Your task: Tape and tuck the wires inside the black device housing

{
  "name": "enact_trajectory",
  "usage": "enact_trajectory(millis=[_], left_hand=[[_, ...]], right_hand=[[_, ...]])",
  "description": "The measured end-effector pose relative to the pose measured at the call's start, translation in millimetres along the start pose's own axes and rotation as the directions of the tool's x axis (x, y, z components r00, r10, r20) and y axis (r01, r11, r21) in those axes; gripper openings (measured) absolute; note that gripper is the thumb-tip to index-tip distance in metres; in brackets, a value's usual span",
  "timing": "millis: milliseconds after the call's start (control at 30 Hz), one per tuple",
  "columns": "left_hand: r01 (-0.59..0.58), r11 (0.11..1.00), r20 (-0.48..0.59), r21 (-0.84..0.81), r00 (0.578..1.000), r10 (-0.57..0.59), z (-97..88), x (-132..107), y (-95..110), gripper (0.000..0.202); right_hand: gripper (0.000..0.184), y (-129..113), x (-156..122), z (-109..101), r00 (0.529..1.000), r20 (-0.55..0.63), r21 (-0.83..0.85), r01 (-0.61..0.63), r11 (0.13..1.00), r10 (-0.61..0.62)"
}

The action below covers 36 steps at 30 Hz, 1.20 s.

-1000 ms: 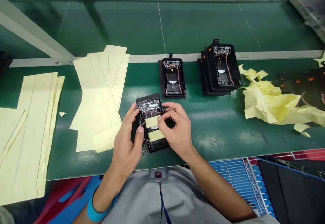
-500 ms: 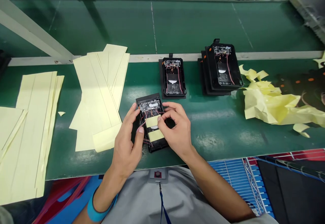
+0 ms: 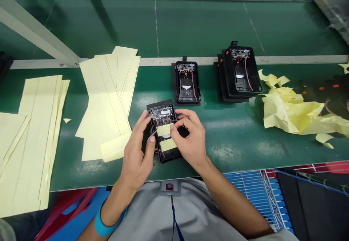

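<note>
A black electronics housing (image 3: 163, 153) lies on the green bench mat under both hands, with a circuit board (image 3: 161, 111) at its far end and thin red wires running down it. Two pale yellow tape strips (image 3: 165, 129) cross its middle. My left hand (image 3: 137, 150) grips the housing's left side, its fingertips next to the board and wires. My right hand (image 3: 189, 137) is pinched at the upper strip's right end, thumb and forefinger close together. The housing's right side is partly hidden by that hand.
Another open housing (image 3: 187, 82) and a stack of housings (image 3: 240, 70) stand farther along the green mat (image 3: 229, 139). Stacks of yellow tape sheets (image 3: 106, 102) lie left, crumpled yellow backing paper (image 3: 289, 110) right. A pale metal rail (image 3: 207, 61) crosses behind.
My right fingers have shifted slightly along the upper tape strip. Both hands stay on the housing, and the whole view has moved slightly.
</note>
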<state>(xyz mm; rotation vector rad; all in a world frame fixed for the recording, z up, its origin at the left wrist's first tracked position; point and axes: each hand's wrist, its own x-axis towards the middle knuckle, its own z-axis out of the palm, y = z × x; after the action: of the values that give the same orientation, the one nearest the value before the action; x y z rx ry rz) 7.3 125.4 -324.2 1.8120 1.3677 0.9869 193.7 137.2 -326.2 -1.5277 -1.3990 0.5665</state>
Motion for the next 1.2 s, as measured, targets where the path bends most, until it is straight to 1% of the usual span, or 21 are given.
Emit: enact_trajectory(millis=[367,1200], left_hand=[[-0.024,0.999,0.003,0.031,1.000,0.024,1.5,-0.2,2.2,0.055],[-0.065,0.994,0.009,0.088,0.998,0.064,1.4,-1.1,2.1,0.058]], right_hand=[[0.013,-0.2,-0.5,0.1,1.000,0.005,-0.005,0.014,1.000,-0.014],[0.013,4.1,-1.7,3.5,0.997,-0.026,-0.045,0.066,0.997,-0.068]])
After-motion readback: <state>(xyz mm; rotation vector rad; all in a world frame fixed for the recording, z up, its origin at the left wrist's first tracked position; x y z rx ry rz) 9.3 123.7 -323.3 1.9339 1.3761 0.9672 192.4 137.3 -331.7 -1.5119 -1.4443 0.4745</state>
